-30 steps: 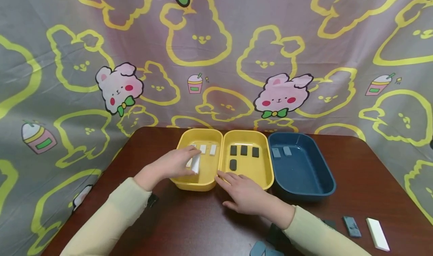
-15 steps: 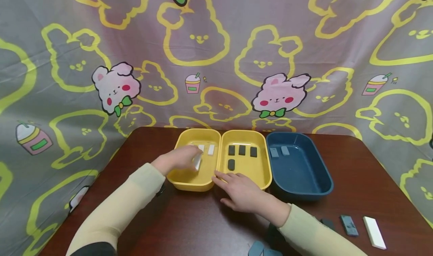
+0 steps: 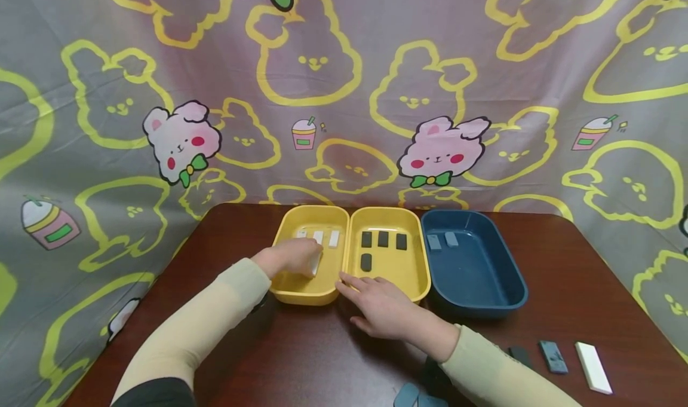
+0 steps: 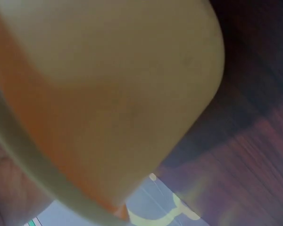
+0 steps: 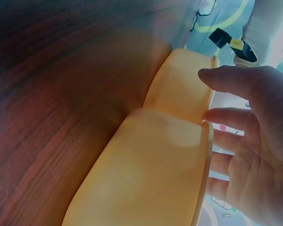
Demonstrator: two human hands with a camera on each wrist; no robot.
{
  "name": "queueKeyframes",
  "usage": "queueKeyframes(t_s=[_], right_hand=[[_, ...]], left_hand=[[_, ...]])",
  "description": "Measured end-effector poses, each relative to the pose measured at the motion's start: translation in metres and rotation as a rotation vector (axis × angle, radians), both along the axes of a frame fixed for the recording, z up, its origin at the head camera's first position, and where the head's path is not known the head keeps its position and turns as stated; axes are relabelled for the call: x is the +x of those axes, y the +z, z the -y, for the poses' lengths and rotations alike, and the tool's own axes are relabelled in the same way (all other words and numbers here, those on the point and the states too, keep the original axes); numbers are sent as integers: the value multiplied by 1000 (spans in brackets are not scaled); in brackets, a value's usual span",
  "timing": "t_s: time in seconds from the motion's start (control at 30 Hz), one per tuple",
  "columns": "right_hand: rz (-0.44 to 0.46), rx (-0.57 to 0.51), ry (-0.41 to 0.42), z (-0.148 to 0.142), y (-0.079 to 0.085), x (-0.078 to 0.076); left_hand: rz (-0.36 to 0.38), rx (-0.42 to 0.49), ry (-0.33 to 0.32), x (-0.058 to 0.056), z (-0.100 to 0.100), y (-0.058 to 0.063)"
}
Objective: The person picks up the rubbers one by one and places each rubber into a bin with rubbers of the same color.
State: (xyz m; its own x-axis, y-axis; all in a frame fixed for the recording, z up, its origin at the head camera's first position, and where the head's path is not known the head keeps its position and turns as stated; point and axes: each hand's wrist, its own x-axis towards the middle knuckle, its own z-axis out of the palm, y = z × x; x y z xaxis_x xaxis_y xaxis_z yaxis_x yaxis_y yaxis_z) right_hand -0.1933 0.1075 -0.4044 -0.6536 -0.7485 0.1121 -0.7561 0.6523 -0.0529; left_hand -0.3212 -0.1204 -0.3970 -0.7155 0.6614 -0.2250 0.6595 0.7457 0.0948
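Observation:
My left hand (image 3: 292, 256) reaches down into the left yellow bin (image 3: 306, 297). Its fingertips pinch a white rectangular block (image 3: 315, 265), partly covered by the fingers, close over the bin floor. Behind it several smaller white pieces (image 3: 334, 238) stand in a row. My right hand (image 3: 384, 308) rests with extended fingers at the front rim, where the two yellow bins meet; the right wrist view shows the fingertips over the edge and the thumb (image 5: 226, 77) apart. Inside the middle yellow bin (image 3: 403, 272) are several dark pieces (image 3: 383, 239). The left wrist view shows mostly a bin's outer wall (image 4: 132, 94).
A blue bin (image 3: 478, 278) with two grey-blue pieces (image 3: 451, 239) adjoins on the right. At the table's front right lie a white block (image 3: 593, 367), a grey-blue block (image 3: 553, 357), a dark one (image 3: 520, 355) and blue pieces (image 3: 407, 395). A patterned curtain (image 3: 344, 120) hangs behind.
My left hand has turned and lowered over the white block, uncovering a small white piece behind it. My right hand keeps its place at the rim. The head view has shifted slightly.

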Motion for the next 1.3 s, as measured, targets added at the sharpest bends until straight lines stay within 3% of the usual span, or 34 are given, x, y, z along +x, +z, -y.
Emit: queueKeyframes(t_s=[0.43, 1.3], right_hand=[[17, 14, -19, 0, 1, 0], [2, 22, -21, 1, 0, 1]], left_hand=[[-13, 23, -23, -2, 0, 0], [9, -6, 37, -6, -2, -2]])
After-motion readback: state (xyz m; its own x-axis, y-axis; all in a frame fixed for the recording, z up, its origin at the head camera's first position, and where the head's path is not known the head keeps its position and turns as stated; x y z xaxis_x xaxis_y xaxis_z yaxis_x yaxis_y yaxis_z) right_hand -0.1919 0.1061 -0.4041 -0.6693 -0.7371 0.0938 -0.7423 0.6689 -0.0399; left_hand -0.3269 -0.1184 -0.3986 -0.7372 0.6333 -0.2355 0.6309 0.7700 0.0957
